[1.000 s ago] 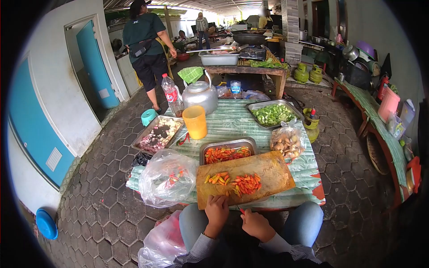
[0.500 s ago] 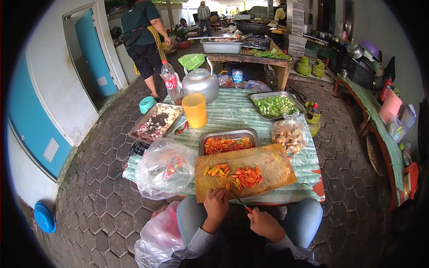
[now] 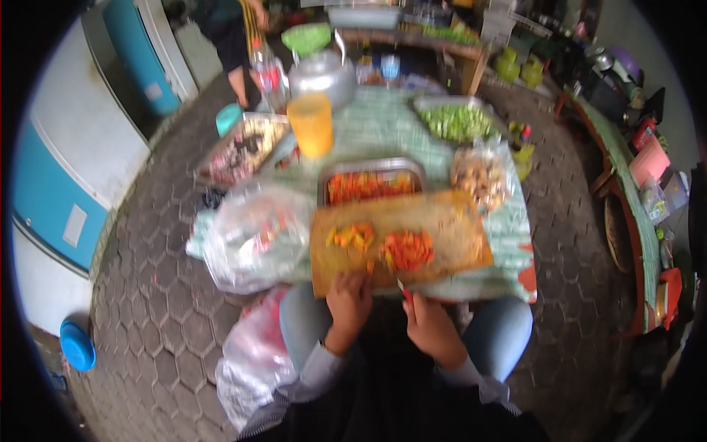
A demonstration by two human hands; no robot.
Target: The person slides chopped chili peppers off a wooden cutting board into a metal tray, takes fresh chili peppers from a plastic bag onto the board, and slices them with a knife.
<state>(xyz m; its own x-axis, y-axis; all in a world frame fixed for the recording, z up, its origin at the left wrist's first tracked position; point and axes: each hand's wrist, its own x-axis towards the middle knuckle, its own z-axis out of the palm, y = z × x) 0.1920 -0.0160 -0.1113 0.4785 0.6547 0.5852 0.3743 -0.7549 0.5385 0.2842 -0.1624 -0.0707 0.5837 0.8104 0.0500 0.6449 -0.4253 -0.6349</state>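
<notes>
My right hand (image 3: 434, 331) is closed round the red handle of a small knife (image 3: 406, 292), its blade pointing up over the near edge of a wooden cutting board (image 3: 456, 228). My left hand (image 3: 349, 303) rests on the board's near edge with its fingers bent together; anything pinched in them is blurred. On the board lie two heaps, orange-yellow chillies (image 3: 352, 236) on the left and red cut chillies (image 3: 407, 250) on the right. Behind the board, partly covered by it, a metal tray (image 3: 423, 171) holds more red and orange chillies.
A clear plastic bag (image 3: 254, 236) lies left of the board, and a bag of brown bulbs (image 3: 480, 177) stands right. Farther back are a yellow cup (image 3: 310, 125), a kettle (image 3: 324, 77), chopped greens (image 3: 456, 120) and a tray of pale and purplish pieces (image 3: 243, 151). A person's legs (image 3: 234, 66) show beyond.
My view has tilted down, so the table sits higher in the picture and blurs. The knife blade has swung away from my left fingertips and stands more upright. My left hand stays at the board.
</notes>
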